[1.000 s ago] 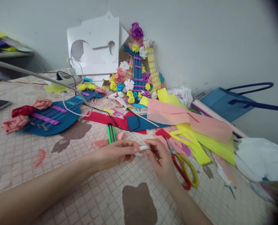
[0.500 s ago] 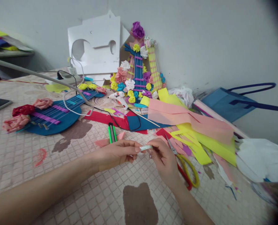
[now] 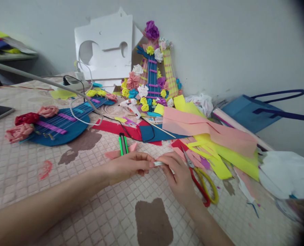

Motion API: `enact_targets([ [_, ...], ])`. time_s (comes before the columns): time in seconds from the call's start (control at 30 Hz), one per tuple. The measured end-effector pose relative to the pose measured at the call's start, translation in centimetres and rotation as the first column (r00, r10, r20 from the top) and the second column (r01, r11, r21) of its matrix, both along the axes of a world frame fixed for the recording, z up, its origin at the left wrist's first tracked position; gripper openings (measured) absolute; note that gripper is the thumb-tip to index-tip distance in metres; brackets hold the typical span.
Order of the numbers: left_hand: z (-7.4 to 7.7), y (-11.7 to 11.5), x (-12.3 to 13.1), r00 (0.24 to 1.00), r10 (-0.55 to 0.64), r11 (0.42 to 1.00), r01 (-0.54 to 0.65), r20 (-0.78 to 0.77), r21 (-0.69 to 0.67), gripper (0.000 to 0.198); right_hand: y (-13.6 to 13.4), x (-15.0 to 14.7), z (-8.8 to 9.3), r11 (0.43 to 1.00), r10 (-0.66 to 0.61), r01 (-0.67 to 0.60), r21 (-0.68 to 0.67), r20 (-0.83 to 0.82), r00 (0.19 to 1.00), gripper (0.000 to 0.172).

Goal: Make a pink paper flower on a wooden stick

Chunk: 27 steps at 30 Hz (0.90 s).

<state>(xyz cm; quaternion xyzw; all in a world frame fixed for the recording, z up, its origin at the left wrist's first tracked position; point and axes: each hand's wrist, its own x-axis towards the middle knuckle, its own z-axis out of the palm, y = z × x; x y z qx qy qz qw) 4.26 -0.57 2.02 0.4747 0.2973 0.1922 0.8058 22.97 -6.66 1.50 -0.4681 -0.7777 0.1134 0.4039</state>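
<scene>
A small pale strip spans the gap between my two hands above the table; its kind is too small to tell. My left hand pinches its left end between thumb and fingertips. At the other end, the closed fingers of my right hand hold it and partly cover it. Just beyond my left hand lies a green and black box cutter. Scissors with red and yellow handles rest beside my right hand, blades pointing away.
A blue paper guitar with paper roses lies at left. Flower-covered guitars lean against the wall near a white glue gun and its cord. Pink crepe paper and yellow strips spread at right. A power strip sits behind.
My right fingers have closed further over the strip, so less of it shows. Both hands stay close together in nearly the same place, and the view has shifted slightly.
</scene>
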Motion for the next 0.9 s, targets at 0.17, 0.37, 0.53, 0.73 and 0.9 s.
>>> enact_targets([
  [0.17, 0.15, 0.11, 0.04, 0.999, -0.051, 0.997, 0.052, -0.019, 0.056, 0.017, -0.17, -0.05, 0.1, 0.999, 0.023, -0.023, -0.032, -0.028, 0.999, 0.023],
  [0.37, 0.38, 0.09, -0.13, 0.992, -0.041, 0.999, 0.045, 0.118, -0.032, 0.022, 0.09, 0.0, 0.17, 0.97, -0.051, -0.029, -0.241, -0.32, 0.946, 0.01],
  [0.53, 0.17, 0.06, -0.29, 0.982, -0.08, 0.994, 0.092, 0.17, -0.062, 0.023, 0.1, 0.11, 0.3, 0.967, -0.03, -0.054, -0.25, -0.317, 0.948, 0.01],
  [0.73, 0.17, 0.07, -0.21, 0.995, -0.064, 0.998, 0.065, 0.072, -0.013, 0.02, -0.13, 0.02, 0.53, 0.994, 0.02, -0.034, -0.105, -0.134, 0.991, 0.017],
  [0.9, 0.33, 0.21, -0.25, 1.0, -0.016, 1.0, 0.017, -0.025, 0.011, 0.024, -0.26, -0.1, 0.31, 0.998, 0.002, -0.007, -0.066, -0.069, 0.998, 0.02],
])
